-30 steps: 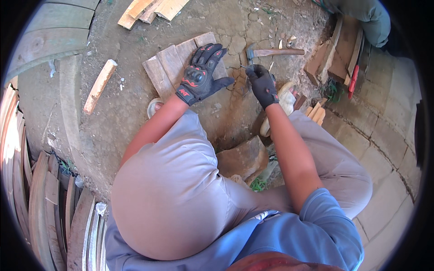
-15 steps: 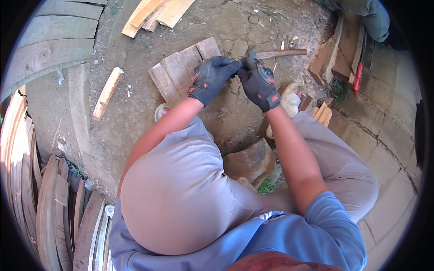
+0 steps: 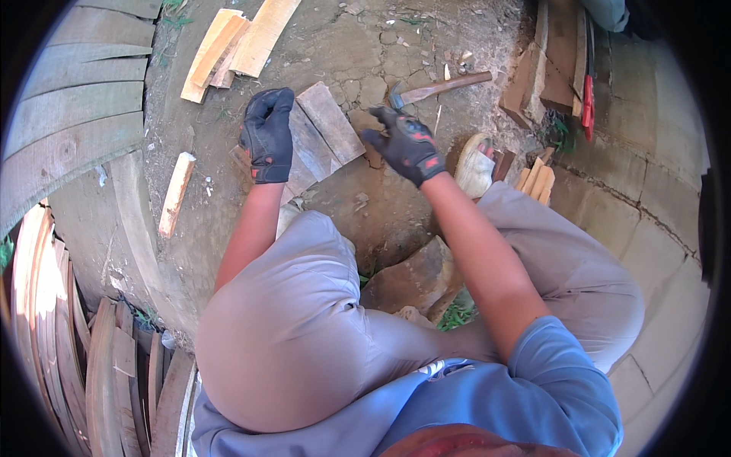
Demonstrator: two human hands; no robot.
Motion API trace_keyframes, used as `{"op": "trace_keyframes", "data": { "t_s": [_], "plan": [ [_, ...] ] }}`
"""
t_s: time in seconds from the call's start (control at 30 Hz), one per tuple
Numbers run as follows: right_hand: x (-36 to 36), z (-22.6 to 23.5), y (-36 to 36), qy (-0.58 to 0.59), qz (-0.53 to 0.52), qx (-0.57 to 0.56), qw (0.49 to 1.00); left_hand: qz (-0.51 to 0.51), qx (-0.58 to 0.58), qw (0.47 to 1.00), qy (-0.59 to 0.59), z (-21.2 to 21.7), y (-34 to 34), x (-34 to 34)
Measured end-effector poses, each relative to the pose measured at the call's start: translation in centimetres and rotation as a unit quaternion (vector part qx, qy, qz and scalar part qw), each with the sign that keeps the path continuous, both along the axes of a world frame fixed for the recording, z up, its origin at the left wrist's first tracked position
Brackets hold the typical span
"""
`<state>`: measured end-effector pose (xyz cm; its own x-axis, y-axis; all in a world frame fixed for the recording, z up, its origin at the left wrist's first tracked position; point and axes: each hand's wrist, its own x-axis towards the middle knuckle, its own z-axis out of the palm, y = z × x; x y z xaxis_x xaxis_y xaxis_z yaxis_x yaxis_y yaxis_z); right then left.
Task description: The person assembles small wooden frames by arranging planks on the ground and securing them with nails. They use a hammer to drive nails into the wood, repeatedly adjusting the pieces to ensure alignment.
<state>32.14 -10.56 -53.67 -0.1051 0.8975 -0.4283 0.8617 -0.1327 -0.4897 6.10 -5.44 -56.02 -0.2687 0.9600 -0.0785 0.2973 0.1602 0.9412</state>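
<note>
My left hand (image 3: 266, 139), in a black glove with red marks, is over the left side of a panel of short weathered boards (image 3: 330, 126). Its fingers curl in toward the thumb; whatever they pinch, if anything, is too small to make out. To the right of the panel, my right hand (image 3: 407, 146), in a matching glove, has its fingers apart and holds nothing. Just beyond it a hammer (image 3: 445, 87) lies on the dirt, its metal head toward the left and its wooden handle toward the right.
Pale cut planks (image 3: 255, 38) lie at the far left, with a single wood strip (image 3: 177, 194) nearer. A large stone (image 3: 411, 278) sits between my legs. Thick timbers (image 3: 560, 68) and a red-handled tool (image 3: 588, 107) are at right. Stacked boards (image 3: 103, 373) stand at lower left.
My hands, which were together over the panel's right edge, have parted. The left has moved left across the boards; the right has opened and lowered slightly. The whole view has shifted a little.
</note>
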Motion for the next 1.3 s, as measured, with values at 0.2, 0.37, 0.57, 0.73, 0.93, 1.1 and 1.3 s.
{"op": "trace_keyframes", "data": {
  "t_s": [0.2, 0.37, 0.57, 0.73, 0.93, 1.1, 1.3],
  "plan": [
    [-6.7, -3.6, -1.1, -0.033, 0.060, 0.132, 0.989, 0.008, -0.072, 0.997, 0.016, -0.6, 0.8, 1.2],
    [-7.0, -5.5, -1.6, 0.005, 0.049, 0.142, 0.989, -0.098, -0.048, 0.987, 0.116, -2.5, 1.2, 1.3],
    [-7.3, -7.7, -2.2, -0.010, 0.056, 0.224, 0.973, -0.138, -0.038, 0.981, 0.132, -2.9, 0.8, 1.8],
    [-7.7, -8.0, -2.4, -0.018, 0.059, 0.228, 0.972, -0.143, -0.013, 0.980, 0.138, -3.9, 0.9, 1.2],
    [-7.8, -8.2, -2.4, 0.001, 0.045, 0.228, 0.973, -0.137, -0.017, 0.977, 0.162, -3.4, 0.9, 1.5],
    [-7.6, -7.9, -2.4, 0.008, 0.044, 0.222, 0.974, -0.122, -0.051, 0.981, 0.139, -2.9, 1.0, 1.8],
    [-7.4, -7.8, -2.2, 0.019, 0.042, 0.214, 0.976, -0.071, -0.092, 0.990, 0.081, -1.9, 1.5, 2.9]
  ]
}}
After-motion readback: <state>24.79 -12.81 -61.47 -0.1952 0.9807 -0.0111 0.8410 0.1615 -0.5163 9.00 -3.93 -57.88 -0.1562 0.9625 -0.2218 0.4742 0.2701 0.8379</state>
